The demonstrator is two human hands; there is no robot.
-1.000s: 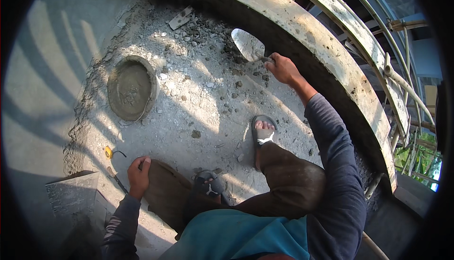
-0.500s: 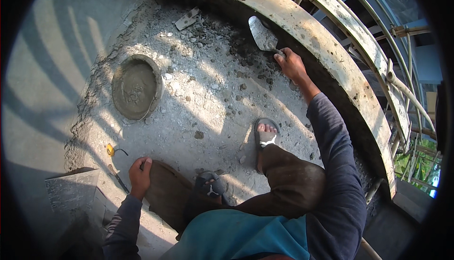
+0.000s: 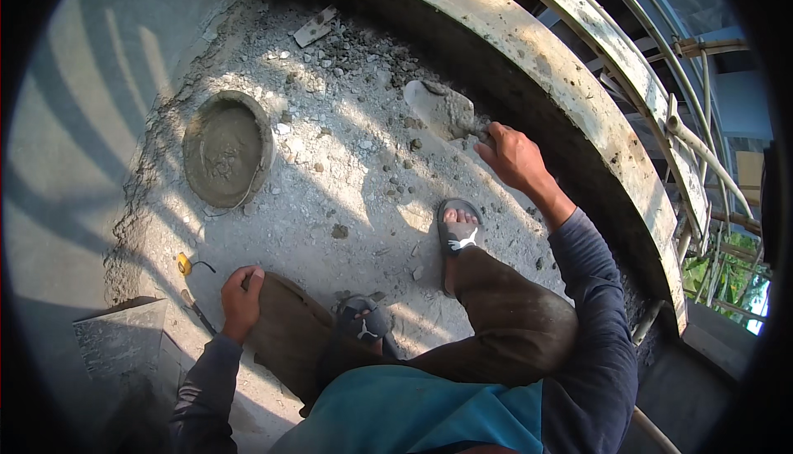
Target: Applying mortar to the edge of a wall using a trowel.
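A mortar-laden trowel [image 3: 442,109] was gripped by its handle in the right hand [image 3: 514,156], fingers curled tight around it, and was held low over the rubble-strewn concrete floor [image 3: 347,198] close beside the curved concrete parapet [image 3: 529,49], apparently so that the load stayed level. The left hand [image 3: 241,293] was rested with fingers folded over the bent left knee [image 3: 285,330], seemingly as a brace for the squat, while a round pan of wet mortar [image 3: 225,150] was kept within reach to the left.
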